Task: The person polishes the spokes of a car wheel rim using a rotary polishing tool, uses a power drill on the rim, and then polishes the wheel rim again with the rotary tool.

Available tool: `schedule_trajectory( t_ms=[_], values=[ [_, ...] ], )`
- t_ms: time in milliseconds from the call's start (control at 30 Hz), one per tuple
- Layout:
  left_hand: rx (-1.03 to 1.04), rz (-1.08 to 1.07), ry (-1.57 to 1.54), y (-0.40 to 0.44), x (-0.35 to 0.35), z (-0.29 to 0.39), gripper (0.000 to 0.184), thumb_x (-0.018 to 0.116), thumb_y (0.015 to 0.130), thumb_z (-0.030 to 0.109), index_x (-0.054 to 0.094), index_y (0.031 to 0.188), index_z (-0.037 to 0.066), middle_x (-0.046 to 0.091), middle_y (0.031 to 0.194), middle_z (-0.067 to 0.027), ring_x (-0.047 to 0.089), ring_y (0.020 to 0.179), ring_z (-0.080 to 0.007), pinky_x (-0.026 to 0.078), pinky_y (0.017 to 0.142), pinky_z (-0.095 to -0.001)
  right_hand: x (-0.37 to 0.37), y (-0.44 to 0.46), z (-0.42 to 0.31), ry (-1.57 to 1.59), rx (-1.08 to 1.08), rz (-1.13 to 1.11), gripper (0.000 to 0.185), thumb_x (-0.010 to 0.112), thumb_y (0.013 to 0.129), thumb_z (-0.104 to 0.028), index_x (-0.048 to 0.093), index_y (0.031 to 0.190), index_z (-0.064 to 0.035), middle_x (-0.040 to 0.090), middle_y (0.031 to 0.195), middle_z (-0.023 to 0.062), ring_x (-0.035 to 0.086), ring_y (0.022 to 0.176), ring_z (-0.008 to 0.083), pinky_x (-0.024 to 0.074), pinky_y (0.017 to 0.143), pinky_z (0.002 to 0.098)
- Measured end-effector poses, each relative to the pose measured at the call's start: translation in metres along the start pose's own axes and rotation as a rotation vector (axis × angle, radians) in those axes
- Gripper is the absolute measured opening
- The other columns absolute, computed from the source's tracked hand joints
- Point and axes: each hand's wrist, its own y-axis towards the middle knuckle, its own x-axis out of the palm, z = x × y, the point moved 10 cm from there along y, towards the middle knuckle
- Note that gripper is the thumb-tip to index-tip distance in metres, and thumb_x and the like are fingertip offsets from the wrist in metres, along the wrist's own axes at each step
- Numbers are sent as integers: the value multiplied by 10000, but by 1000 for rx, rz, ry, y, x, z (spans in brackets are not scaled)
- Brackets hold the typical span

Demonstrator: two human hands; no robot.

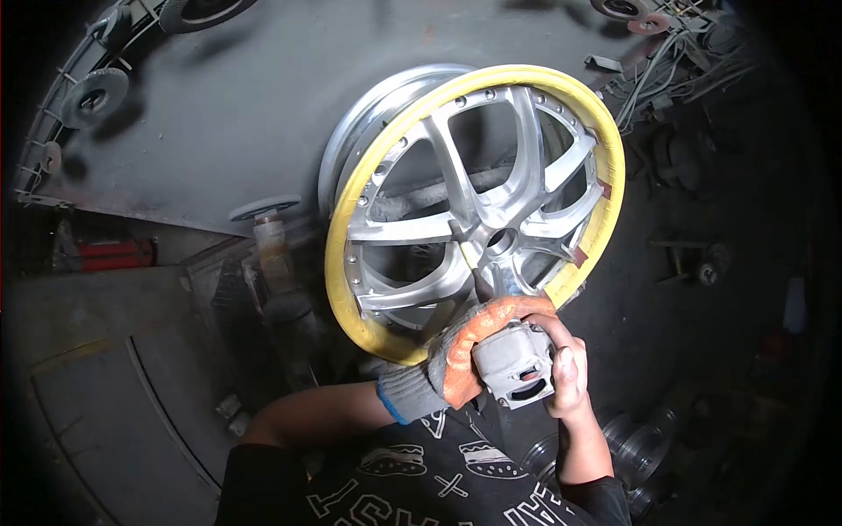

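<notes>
A silver alloy wheel (528, 149) with a yellow-covered rim stands tilted in front of me, its spokes facing me. My left hand (481, 346), in a grey and orange glove, is wrapped round the front of a grey power tool (511, 368) below the wheel's lower edge. My right hand (568, 373), bare, grips the tool's rear end from the right. From the gloved hand a thin dark shaft (469, 259) points up in front of the spokes, left of the hub. Whether its tip touches a spoke is unclear. The gloved fingertips are partly hidden.
Behind the wheel is a grey panel (219, 114). Round discs (95, 98) hang on a rack at the left, above a red object (110, 255). A post with a round top (265, 209) stands left of the wheel. Cables (680, 66) lie upper right; shiny metal rims (638, 445) sit lower right.
</notes>
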Motion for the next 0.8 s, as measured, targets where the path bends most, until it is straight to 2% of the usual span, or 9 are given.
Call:
schedule_trajectory(
  t_ms=[167,267,333,400,467,533,600,700,800],
  values=[
    [63,35,123,-21,-3,17,598,463,986,385,473,1369,-74,514,1398,-175,509,1290,-245,356,1126,-381,22,3,-19,-32,-8,-74,625,380,959,-445,544,1179,116,406,468,41,499,416,204,378,479,339],
    [-2,11,-116,-37,-1,22,445,453,1017,318,553,1306,-6,595,1276,-91,541,1223,-181,384,1095,-340,39,7,-36,-43,-77,-111,572,405,957,-397,525,1174,119,551,618,148,587,525,321,459,559,386],
    [254,-81,149,-48,12,53,479,452,1012,348,542,1315,-12,589,1289,-99,532,1236,-185,373,1104,-343,52,10,-46,-54,-98,-117,547,417,952,-369,521,1175,119,601,697,191,626,601,375,491,611,401],
    [24,32,-15,-57,-2,46,510,452,1007,370,526,1328,-20,573,1313,-107,517,1256,-186,371,1106,-346,63,14,-52,-56,-72,-151,527,433,945,-348,521,1174,119,611,717,202,638,627,384,501,631,410],
    [39,2,-30,-67,-5,54,517,435,1010,360,500,1346,-29,550,1346,-113,500,1276,-184,371,1105,-347,75,19,-59,-58,-43,-185,507,449,939,-326,521,1173,118,621,738,212,650,652,393,511,651,418],
    [-63,120,-57,-77,-14,55,792,511,930,474,330,1448,-96,474,1418,-207,529,1247,-244,424,1046,-350,89,24,-64,-64,-26,-236,485,481,926,-297,521,1173,119,629,771,234,659,692,409,519,682,442],
    [-48,91,-20,-86,-25,61,809,527,919,486,328,1447,-95,486,1395,-212,548,1210,-243,484,961,-342,97,28,-70,-76,-66,-240,474,503,915,-275,518,1171,123,631,788,248,658,707,426,522,697,451],
    [-22,-26,-82,-87,-16,69,669,387,1004,465,431,1406,-68,497,1392,-162,474,1293,-201,358,1078,-308,102,32,-75,-117,-22,-268,471,500,913,-272,522,1163,126,632,805,251,653,715,438,525,693,449],
    [3,-1,62,-78,-9,70,608,370,1027,407,442,1395,-71,489,1406,-148,471,1299,-196,352,1092,-316,91,32,-73,-116,-5,-261,483,493,923,-296,526,1160,123,637,815,252,656,724,440,527,683,449]
  ],
)
